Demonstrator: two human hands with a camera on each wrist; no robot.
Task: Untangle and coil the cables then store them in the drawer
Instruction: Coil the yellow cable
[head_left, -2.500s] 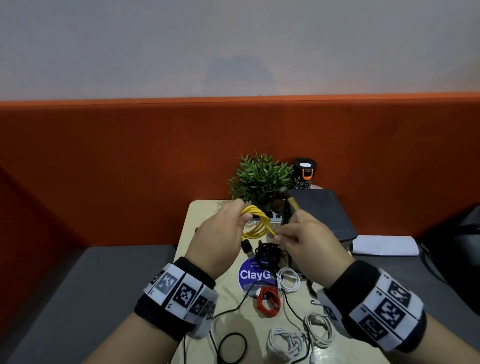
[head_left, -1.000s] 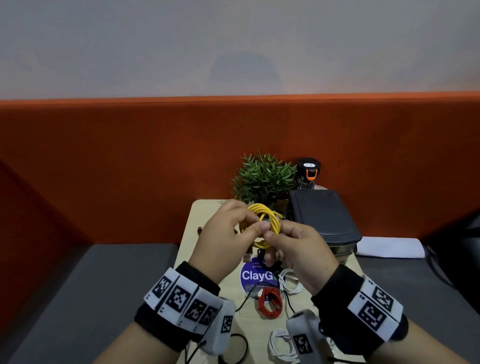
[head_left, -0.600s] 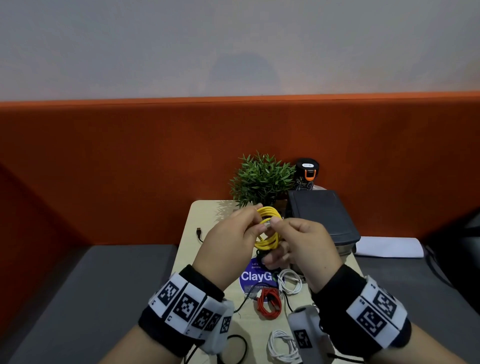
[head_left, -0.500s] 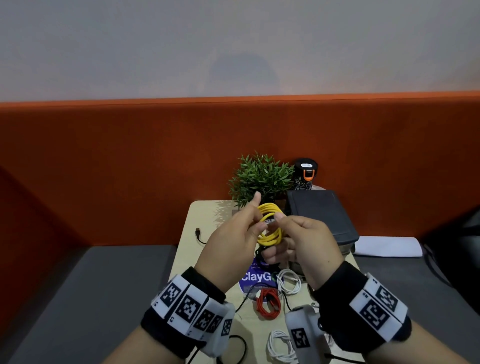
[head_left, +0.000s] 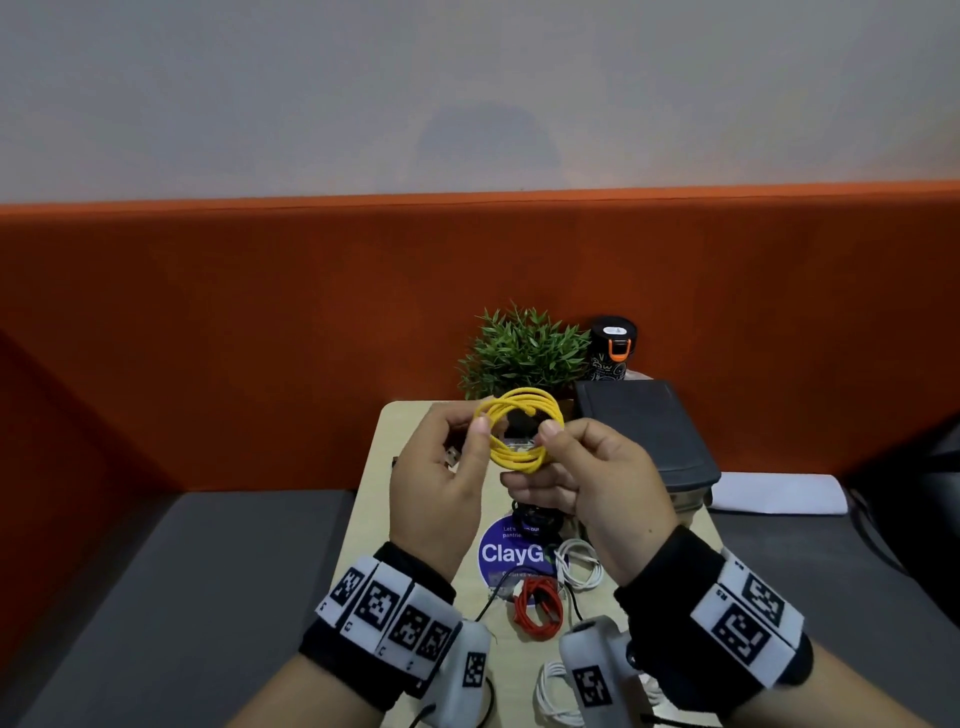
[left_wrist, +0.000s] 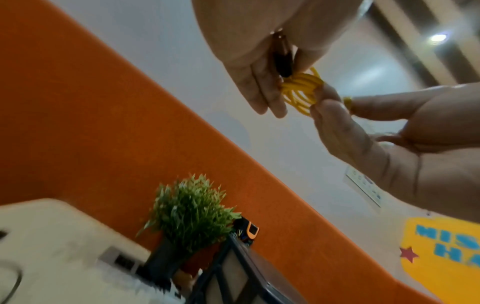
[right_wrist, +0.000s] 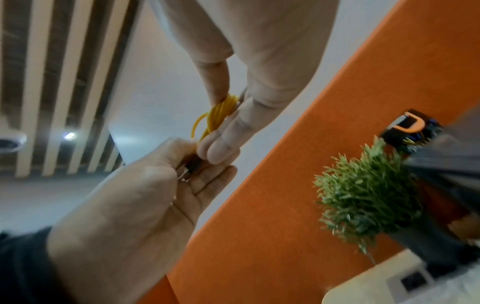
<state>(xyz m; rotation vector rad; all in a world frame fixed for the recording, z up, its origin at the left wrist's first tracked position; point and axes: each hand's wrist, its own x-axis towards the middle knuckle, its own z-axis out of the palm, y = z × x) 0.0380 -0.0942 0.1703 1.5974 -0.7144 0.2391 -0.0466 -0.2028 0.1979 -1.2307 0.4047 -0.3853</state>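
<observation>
I hold a yellow cable (head_left: 511, 457) wound into a small ring above the table. My left hand (head_left: 467, 441) pinches its left side between thumb and fingers, with the cable's dark USB plug (head_left: 452, 457) against the palm. My right hand (head_left: 545, 447) pinches the ring's right side. The left wrist view shows the yellow cable (left_wrist: 301, 86) between both hands and the plug (left_wrist: 283, 59) in the left one. Seen from the right wrist, the yellow cable (right_wrist: 221, 111) sits under the right thumb. A dark drawer unit (head_left: 644, 431) stands at the table's right.
On the pale table (head_left: 384, 467) lie a red coil (head_left: 537, 608), white coils (head_left: 579, 566), a black bundle (head_left: 535, 514), loose black cable (head_left: 488, 597) and a blue round sticker (head_left: 509, 551). A potted plant (head_left: 519, 353) and a black bottle (head_left: 613, 348) stand at the back.
The right hand has finished winding the loose end into the coil. The ring now faces me flat, pinched at both sides, and sits a little higher.
</observation>
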